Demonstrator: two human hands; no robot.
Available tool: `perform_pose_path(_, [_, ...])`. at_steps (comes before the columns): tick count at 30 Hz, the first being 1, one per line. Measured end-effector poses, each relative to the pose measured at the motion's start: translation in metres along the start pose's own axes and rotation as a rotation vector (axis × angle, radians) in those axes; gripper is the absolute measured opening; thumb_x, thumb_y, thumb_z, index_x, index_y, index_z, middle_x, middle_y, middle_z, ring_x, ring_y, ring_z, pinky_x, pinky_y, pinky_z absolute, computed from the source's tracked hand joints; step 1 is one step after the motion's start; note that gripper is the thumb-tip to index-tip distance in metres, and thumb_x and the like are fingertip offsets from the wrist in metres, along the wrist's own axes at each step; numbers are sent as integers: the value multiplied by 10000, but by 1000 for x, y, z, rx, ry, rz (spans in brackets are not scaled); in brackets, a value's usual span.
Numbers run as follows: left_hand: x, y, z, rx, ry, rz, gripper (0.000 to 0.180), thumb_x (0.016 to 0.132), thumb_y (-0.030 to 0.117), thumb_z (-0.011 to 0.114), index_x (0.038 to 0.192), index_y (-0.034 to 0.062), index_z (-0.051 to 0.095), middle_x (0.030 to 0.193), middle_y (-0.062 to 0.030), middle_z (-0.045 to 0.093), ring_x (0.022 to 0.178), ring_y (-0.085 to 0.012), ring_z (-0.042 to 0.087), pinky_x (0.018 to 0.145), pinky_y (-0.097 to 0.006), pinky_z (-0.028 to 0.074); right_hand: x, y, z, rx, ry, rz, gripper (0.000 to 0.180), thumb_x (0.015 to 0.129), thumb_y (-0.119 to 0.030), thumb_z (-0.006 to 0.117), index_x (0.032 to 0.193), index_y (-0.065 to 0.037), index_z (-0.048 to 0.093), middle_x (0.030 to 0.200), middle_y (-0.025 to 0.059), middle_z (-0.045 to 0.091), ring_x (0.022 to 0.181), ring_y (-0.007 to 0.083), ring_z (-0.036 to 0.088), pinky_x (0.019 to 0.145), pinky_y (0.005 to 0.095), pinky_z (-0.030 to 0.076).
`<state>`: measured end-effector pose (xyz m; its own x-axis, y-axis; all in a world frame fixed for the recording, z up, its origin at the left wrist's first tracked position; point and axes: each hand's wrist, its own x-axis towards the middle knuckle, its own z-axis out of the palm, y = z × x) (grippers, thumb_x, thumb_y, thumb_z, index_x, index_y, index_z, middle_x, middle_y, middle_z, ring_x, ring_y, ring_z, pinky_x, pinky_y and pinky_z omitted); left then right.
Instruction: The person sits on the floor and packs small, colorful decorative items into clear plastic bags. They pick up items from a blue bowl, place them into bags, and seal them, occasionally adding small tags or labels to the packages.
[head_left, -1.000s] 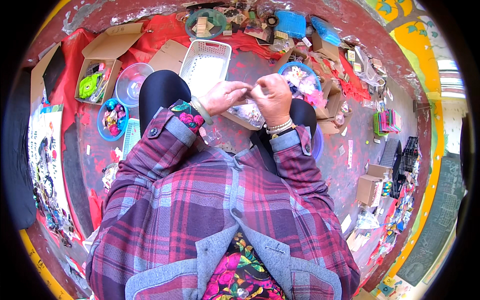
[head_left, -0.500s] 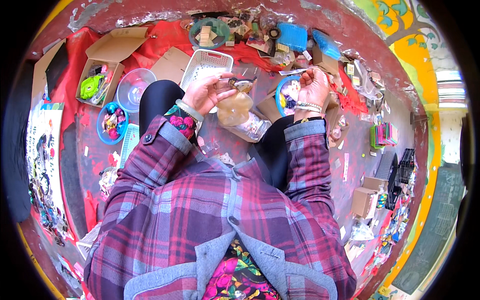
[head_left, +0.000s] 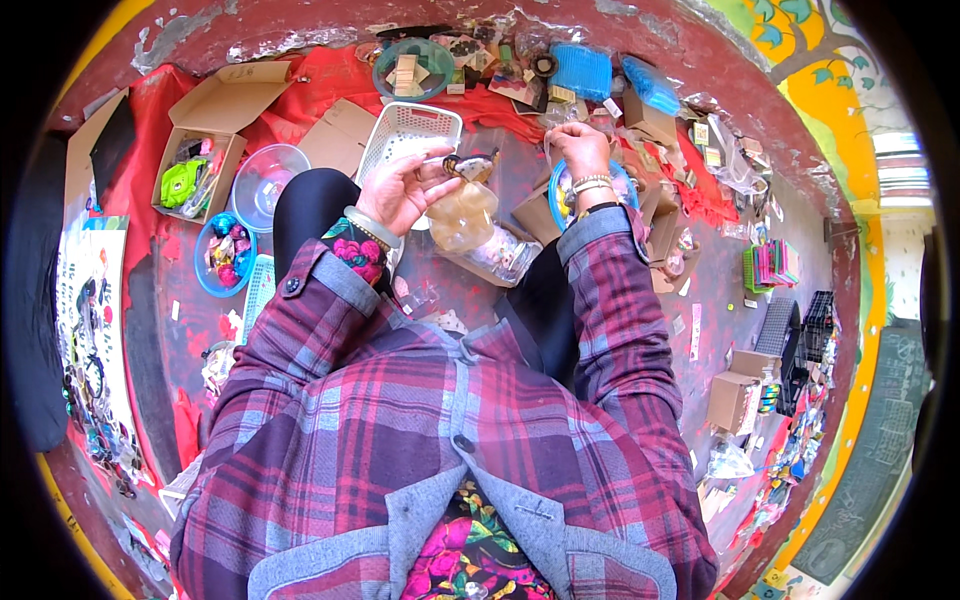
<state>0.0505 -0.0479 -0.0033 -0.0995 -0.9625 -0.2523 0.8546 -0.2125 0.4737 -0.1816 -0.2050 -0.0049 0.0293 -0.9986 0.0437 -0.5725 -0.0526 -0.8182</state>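
My left hand (head_left: 398, 195) is closed at the fingertips on a small brown, black and white patterned piece (head_left: 474, 167) with a pointed end; its exact kind is unclear. Just below it is a translucent beige, flower-shaped piece (head_left: 462, 218), above a small carton of clear-wrapped goods (head_left: 508, 256) between my knees. My right hand (head_left: 582, 150) is apart from the left, its fingers pinched together over the far side of a blue-rimmed basin (head_left: 556, 196) of small pale and coloured items. What the right fingertips hold is too small to make out.
A white perforated basket (head_left: 366, 150) stands beyond my left hand. Farther left are an open carton (head_left: 238, 160), a clear tub (head_left: 254, 190) and a blue basin (head_left: 202, 262) of bright items. Blue plastic trays (head_left: 582, 70) lie at the far side. Small boxes and a green basket (head_left: 750, 270) are on the right.
My right hand has moved left and slightly away from me, toward the left hand. My left hand has shifted slightly left, still with the patterned piece.
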Motion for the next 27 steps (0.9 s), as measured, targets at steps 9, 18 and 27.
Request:
perform_pose_path(9, [1, 0, 0, 10, -35, -18, 367, 922, 131, 354, 1207, -90, 418, 1183, -210, 500, 1120, -298, 500, 972, -403, 411, 18, 34, 3, 44, -139, -69, 243, 735, -264, 654, 864, -59, 669, 826, 106, 661, 792, 187, 625, 705, 305, 467])
perform_pose_path(18, [2, -2, -5, 24, -20, -8, 370, 918, 125, 353, 1209, -94, 419, 1166, -225, 508, 1112, -295, 504, 966, -394, 418, -2, 0, -7, -195, -216, -45, 814, 701, -569, 653, 1261, -23, 427, 1178, 215, 527, 1116, 309, 501, 939, 328, 383])
perform_pose_path(27, [2, -2, -7, 31, -29, -16, 369, 919, 131, 352, 1203, -94, 425, 1165, -222, 510, 1103, -294, 511, 960, -390, 423, 4, -2, -22, 26, -456, -45, 1066, 625, -508, 750, 1375, 20, 205, 1368, 220, 333, 1285, 306, 311, 1041, 323, 268])
